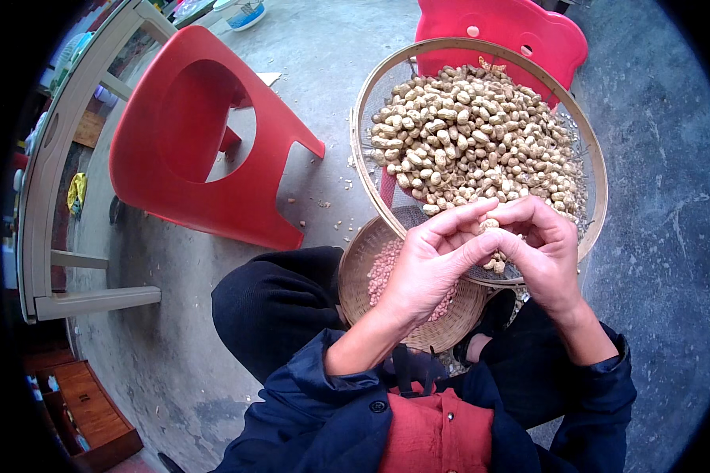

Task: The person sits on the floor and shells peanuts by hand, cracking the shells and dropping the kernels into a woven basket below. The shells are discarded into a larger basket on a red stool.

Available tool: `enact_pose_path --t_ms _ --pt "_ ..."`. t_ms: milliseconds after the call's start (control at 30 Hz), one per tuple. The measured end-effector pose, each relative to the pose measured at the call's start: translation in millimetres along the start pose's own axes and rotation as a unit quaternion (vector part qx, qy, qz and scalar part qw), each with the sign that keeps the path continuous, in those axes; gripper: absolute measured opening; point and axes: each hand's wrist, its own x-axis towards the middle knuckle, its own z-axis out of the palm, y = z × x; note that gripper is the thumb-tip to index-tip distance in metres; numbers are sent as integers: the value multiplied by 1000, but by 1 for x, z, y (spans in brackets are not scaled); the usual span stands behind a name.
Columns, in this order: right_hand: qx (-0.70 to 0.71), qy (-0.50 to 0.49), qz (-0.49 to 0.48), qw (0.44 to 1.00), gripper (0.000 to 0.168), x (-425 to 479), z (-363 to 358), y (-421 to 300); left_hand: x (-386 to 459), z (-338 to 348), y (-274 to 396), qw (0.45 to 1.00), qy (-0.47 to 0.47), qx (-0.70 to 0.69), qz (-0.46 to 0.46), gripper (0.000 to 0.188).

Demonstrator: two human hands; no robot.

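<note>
My left hand [429, 257] and my right hand [538, 251] meet over the near edge of a round mesh sieve with a bamboo rim [599, 177]. Between their fingertips they grip one peanut in its shell [489, 224]. Some more peanut shells or pods [497, 263] show just below the fingers, partly hidden by them. The sieve bears a large heap of unshelled peanuts [479, 130]. Beneath my left hand and forearm, a woven bamboo basket [355, 269] holds shelled pink peanut kernels [384, 266]; the hand hides part of them.
The sieve rests on a pink plastic chair [503, 29]. A red plastic chair [213, 130] stands at the left, beside a pale wooden table frame [41, 195]. Shell bits [337, 224] lie on the concrete floor. A wooden drawer box [89, 408] is at the lower left.
</note>
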Motion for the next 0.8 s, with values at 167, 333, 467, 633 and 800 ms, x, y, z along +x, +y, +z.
enact_pose_path --t_ms 167,333,467,633,800 --pt "-59 4 -26 998 10 -2 -3 3 -2 0 3 1000 -3 17 1 43" --pt "-107 10 -35 994 10 0 0 4 -1 1 1 1000 22 1 1 39" --pt "-112 7 -41 993 14 3 3 2 -1 0 1 999 42 6 2 36" --pt "-106 13 -34 994 18 2 1 7 0 2 1 999 43 15 13 37" --pt "-119 29 -39 992 17 1 3 2 -1 1 -2 998 14 39 41 40"
